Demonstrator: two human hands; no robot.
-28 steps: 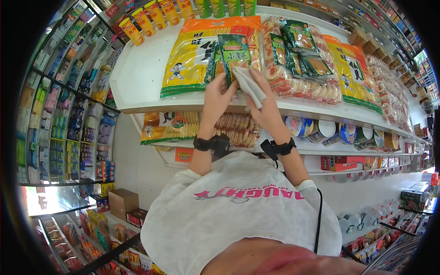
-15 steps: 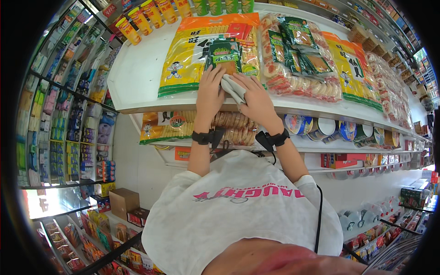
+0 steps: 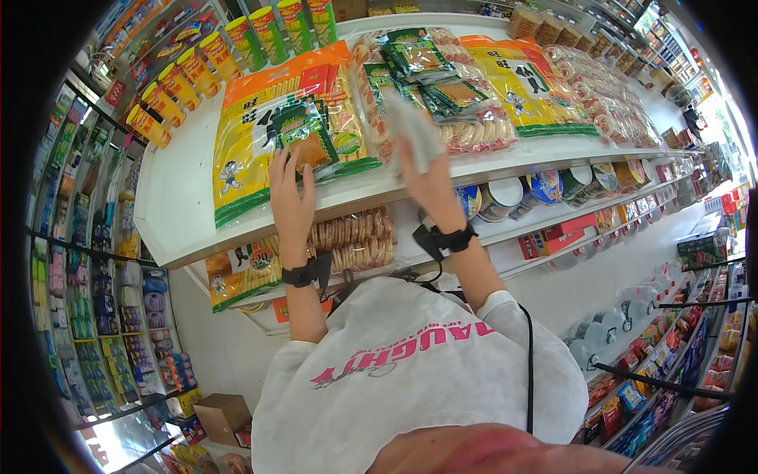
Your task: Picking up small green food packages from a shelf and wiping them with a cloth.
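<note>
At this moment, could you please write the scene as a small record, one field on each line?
Left hand: fingers at the lower edge of the green packets
Right hand: holds a pale cloth, blurred; contact below unclear
Green packets: on a yellow bag
Right of that: a clear bag of crackers, more green packets on top
Support: white shelf
Shelf back, left: yellow canisters, then green canisters

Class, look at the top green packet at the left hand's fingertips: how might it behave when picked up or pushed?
The green packet looks small and thin, so it is probably light. Its glossy film may let it slide over the shiny yellow bag below. Lying flat, it seems unlikely to roll or tip.
</note>
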